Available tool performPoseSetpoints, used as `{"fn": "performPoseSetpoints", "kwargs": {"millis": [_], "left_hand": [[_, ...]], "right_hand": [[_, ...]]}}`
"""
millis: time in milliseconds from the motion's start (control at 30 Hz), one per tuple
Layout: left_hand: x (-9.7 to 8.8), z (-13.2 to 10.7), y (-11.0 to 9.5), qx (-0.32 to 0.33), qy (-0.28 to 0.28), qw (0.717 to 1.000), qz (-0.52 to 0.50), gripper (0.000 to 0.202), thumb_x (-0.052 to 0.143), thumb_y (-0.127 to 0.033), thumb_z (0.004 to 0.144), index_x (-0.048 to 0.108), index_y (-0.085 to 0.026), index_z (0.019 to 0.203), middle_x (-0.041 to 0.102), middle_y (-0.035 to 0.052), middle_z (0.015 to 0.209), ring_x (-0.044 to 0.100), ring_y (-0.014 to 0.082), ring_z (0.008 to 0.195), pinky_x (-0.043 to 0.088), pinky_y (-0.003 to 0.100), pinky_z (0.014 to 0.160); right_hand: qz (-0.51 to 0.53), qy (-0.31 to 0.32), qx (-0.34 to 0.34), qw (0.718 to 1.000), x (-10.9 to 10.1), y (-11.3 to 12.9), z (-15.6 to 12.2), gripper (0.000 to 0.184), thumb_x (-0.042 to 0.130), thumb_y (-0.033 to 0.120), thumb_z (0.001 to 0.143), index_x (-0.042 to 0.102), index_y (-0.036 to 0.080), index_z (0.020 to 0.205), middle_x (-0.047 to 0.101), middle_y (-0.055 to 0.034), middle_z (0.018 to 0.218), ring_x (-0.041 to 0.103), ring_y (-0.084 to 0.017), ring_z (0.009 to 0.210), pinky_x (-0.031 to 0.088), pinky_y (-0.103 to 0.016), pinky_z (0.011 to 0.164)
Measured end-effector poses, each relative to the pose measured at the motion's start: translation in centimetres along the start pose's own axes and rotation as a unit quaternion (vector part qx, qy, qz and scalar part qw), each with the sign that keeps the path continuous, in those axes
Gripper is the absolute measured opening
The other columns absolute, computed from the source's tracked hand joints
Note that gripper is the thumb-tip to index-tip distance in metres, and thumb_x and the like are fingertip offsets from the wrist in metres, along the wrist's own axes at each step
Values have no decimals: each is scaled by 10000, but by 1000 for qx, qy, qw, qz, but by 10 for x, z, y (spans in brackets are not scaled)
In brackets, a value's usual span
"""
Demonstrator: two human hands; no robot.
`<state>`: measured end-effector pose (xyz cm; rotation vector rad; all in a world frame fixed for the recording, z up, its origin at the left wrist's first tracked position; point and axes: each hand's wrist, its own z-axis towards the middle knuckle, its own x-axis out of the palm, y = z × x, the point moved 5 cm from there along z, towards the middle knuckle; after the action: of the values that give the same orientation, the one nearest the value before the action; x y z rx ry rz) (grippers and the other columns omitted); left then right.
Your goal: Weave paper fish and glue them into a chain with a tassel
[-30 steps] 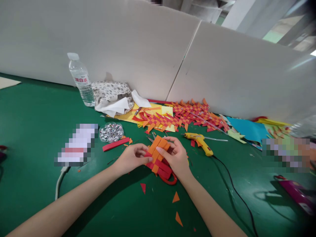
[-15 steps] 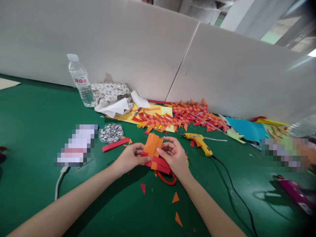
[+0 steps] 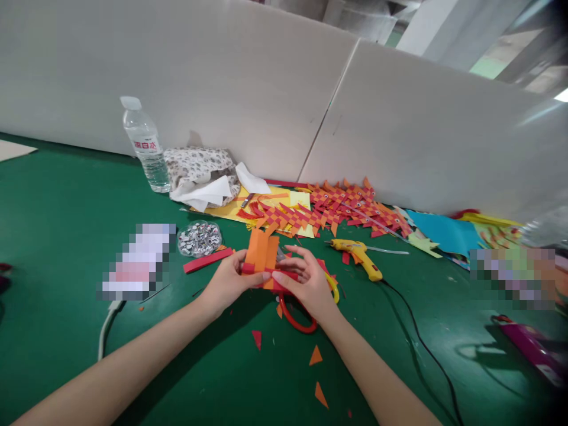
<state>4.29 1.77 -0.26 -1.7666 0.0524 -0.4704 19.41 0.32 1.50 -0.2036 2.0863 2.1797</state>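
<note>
Between my two hands is a set of woven paper strips (image 3: 261,251), orange ones crossing red ones, raised above the table. My left hand (image 3: 229,277) pinches its left side, thumb on the red strip. With thumb and fingers my right hand (image 3: 306,278) grips the right end of the red strips. Just under my right hand lie scissors (image 3: 298,322) with red and yellow handles, their blades partly hidden. A folded red paper strip (image 3: 207,260) rests left of my left hand.
A yellow glue gun (image 3: 361,255) with a black cord lies to the right. Woven red-orange paper fish (image 3: 355,207) pile up by the partition. A water bottle (image 3: 146,148), a dish of googly eyes (image 3: 199,238) and a blurred phone (image 3: 139,260) stand left. Orange scraps (image 3: 315,355) lie in front.
The woven strips have moved a little left and turned more upright. My right hand has shifted left with them, its thumb now close to the left thumb. More of the scissors shows.
</note>
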Motion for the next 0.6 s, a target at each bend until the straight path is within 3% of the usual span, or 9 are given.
{"fn": "performPoseSetpoints", "kwargs": {"millis": [167, 367, 600], "left_hand": [[-4, 0, -3, 1, -10, 1000, -22, 402, 774, -290, 593, 647, -166, 953, 709, 52, 958, 663, 197, 835, 522, 287, 745], [-9, 2, 3, -30, -32, 999, -27, 337, 772, -331, 592, 694, -147, 863, 716, 70, 932, 667, 197, 801, 517, 279, 732], [-6, 2, 3, -9, -4, 1000, 8, 326, 751, -339, 620, 688, -166, 889, 715, 59, 944, 661, 191, 832, 515, 280, 744]], "right_hand": [[7, 1, 1, 1000, -4, 0, 2, 463, 692, 290, 689, 480, 236, 1097, 664, -10, 811, 648, -164, 727, 514, -286, 667], [-27, 70, 6, 997, -4, 2, 2, 418, 698, 255, 676, 528, 240, 1058, 649, 8, 780, 629, -146, 717, 485, -266, 670], [-9, 24, 10, 1000, -6, 0, 4, 385, 695, 291, 681, 541, 227, 1028, 650, 4, 771, 603, -132, 684, 455, -250, 631]]}}
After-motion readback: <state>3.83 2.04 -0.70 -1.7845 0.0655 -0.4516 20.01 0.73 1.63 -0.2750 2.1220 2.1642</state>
